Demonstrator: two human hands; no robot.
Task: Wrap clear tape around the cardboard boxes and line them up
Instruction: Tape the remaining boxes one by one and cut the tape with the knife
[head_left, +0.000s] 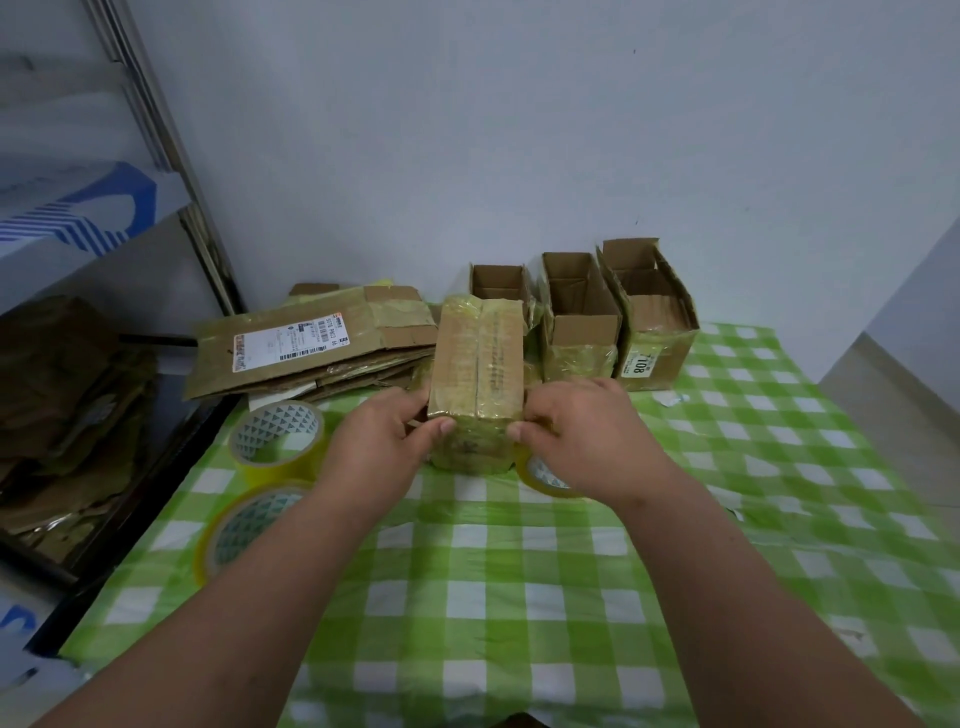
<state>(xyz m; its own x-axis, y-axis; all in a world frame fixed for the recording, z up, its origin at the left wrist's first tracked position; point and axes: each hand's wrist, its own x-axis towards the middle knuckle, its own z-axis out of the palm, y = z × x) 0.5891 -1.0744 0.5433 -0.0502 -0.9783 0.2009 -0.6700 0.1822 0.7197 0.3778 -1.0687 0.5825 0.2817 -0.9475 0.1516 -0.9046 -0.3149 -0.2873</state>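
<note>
Cardboard box (478, 364), tape-wrapped, pinched between your left hand (382, 441) and right hand (582, 431); keep grip firm, slide beside 3 open boxes (579, 332).

Green-white checked tablecloth (519, 571), brown boxes (582, 332)

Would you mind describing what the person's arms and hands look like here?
Both forearms are bare, with no sleeves in view. The left hand and right hand wear no gloves, and no rings, watch or bracelet show. The fingernails are short and unpainted.

Plain grey wall (519, 130), green checked tablecloth (519, 597)
</note>
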